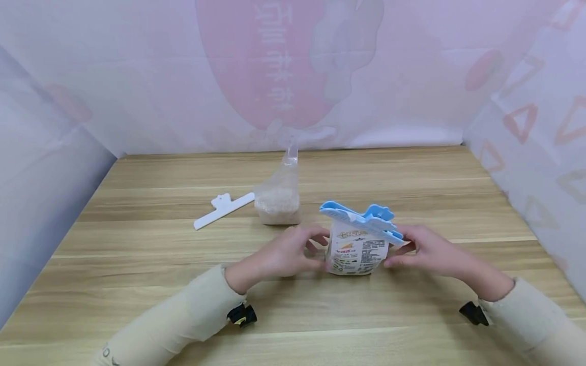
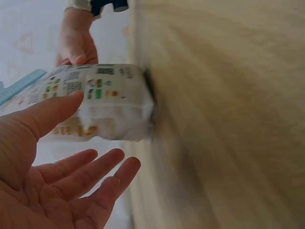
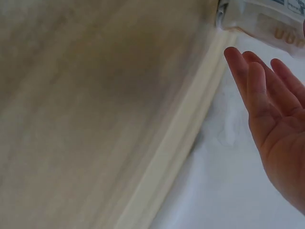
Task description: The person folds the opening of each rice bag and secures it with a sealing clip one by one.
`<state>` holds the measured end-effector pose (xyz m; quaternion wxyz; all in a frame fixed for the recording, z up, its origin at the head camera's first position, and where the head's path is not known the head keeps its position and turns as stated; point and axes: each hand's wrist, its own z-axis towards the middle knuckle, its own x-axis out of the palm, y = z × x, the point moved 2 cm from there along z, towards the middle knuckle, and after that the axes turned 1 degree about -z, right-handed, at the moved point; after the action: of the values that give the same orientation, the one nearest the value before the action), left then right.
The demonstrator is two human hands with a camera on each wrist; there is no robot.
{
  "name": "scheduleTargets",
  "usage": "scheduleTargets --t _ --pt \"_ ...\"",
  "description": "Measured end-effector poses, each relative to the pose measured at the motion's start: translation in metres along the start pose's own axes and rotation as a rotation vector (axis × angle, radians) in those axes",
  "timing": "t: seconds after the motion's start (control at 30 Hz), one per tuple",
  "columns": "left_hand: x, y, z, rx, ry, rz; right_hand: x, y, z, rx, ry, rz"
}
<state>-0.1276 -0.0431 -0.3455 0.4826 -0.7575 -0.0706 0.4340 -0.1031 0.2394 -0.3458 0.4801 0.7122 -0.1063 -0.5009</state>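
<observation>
A printed white food bag [image 1: 354, 249] stands upright on the table, its top closed by a blue bag clip [image 1: 366, 219] that slants down to the right. My left hand [image 1: 293, 250] is at the bag's left side. In the left wrist view its thumb [image 2: 52, 112] overlaps the bag and the other fingers are spread below with a gap. At the right side is my right hand [image 1: 423, 251], thumb toward the bag's lower edge. The right wrist view shows its fingers [image 3: 257, 90] extended and apart from the bag [image 3: 262, 21].
Behind the left hand stands a clear bag [image 1: 278, 201] of pale grains, its top gathered upward. A white bag clip [image 1: 224, 209] lies left of it on the wooden table [image 1: 151, 254]. Printed white sheets [image 1: 151, 101] wall the back and both sides.
</observation>
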Motion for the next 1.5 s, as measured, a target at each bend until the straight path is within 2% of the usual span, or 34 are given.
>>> scheduleTargets --t 0.2,0.37,0.7,1.13,1.33,1.5 --pt "0.01 0.006 0.003 -0.023 0.019 -0.011 0.008 -0.007 0.001 0.076 0.08 0.118" --pt "0.015 0.006 0.004 -0.033 -0.008 -0.027 0.014 -0.008 0.002 0.092 0.102 0.165" --pt "0.017 0.007 0.006 0.028 -0.038 -0.008 0.021 0.001 0.01 0.024 0.054 0.033" --pt "0.016 0.008 0.012 0.018 -0.052 0.017 0.021 -0.001 0.012 0.012 0.016 0.0" --pt "0.015 0.008 0.019 0.04 -0.054 -0.039 0.017 -0.004 0.012 0.017 -0.017 -0.036" --pt "0.013 0.007 0.024 0.025 -0.047 -0.048 0.014 -0.008 0.013 0.017 -0.022 -0.03"
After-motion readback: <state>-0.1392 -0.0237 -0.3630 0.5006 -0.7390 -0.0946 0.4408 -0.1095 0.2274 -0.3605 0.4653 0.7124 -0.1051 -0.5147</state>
